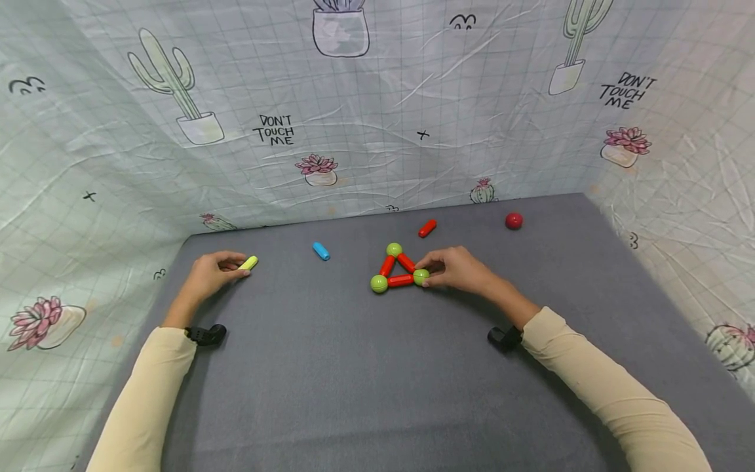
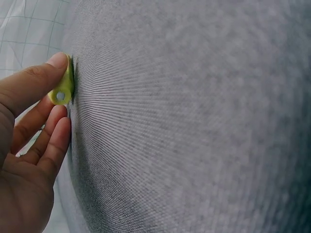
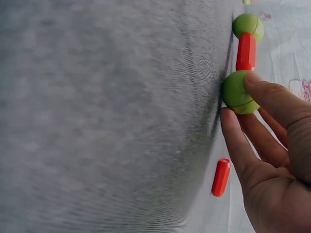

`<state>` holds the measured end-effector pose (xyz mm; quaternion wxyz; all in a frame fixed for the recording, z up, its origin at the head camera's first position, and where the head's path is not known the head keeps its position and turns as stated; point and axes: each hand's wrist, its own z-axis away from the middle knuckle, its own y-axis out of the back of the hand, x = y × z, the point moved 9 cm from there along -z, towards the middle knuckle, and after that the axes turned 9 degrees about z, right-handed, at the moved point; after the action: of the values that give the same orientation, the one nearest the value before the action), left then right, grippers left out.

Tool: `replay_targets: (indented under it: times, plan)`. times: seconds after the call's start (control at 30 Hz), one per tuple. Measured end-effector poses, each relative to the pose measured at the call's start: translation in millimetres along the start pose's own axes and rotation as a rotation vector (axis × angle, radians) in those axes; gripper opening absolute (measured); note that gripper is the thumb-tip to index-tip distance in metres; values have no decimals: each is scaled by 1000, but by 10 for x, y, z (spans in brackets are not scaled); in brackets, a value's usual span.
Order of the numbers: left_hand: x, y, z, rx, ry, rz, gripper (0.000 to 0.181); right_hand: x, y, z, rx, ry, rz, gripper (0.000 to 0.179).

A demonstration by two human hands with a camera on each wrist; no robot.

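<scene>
Between thumb and fingers, my left hand (image 1: 213,271) pinches a yellow-green stick (image 1: 249,263) at the left of the table. In the left wrist view, the yellow-green stick (image 2: 61,93) shows a silvery dot in its end. A triangle lies mid-table, made of three green balls joined by red sticks (image 1: 400,280). My right hand (image 1: 457,269) pinches its right-hand green ball (image 1: 421,277). In the right wrist view, thumb and fingertips sit on that green ball (image 3: 238,92), with a red stick (image 3: 246,51) leading to another green ball (image 3: 248,26).
A blue stick (image 1: 321,251) lies between my left hand and the triangle. Behind the triangle is a loose red stick (image 1: 427,228). Toward the back right sits a dark red ball (image 1: 514,221). A printed cloth (image 1: 377,98) hangs behind the grey table (image 1: 330,367).
</scene>
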<state>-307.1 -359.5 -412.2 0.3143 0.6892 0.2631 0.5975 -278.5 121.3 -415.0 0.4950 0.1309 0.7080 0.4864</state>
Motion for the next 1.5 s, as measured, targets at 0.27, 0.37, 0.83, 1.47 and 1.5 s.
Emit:
replay_targets:
  times: [0.27, 0.37, 0.83, 1.47, 1.5]
  plan:
    - [-20, -27, -14, -12, -3, -36, 35, 12, 23, -82, -73, 0, -40, 31]
    - [-10, -38, -24, -16, -3, -43, 34, 27, 19, -95, -88, 0, -52, 31]
    - [100, -117, -113, -13, -91, -89, 34, 44, 24, -100, -101, -20, -87, 29]
    - [320, -194, -96, 25, -105, 37, 28, 35, 22, -117, -99, -27, -66, 30]
    - [346, -204, -93, 24, -107, 49, 28, 34, 23, -116, -99, -28, -68, 30]
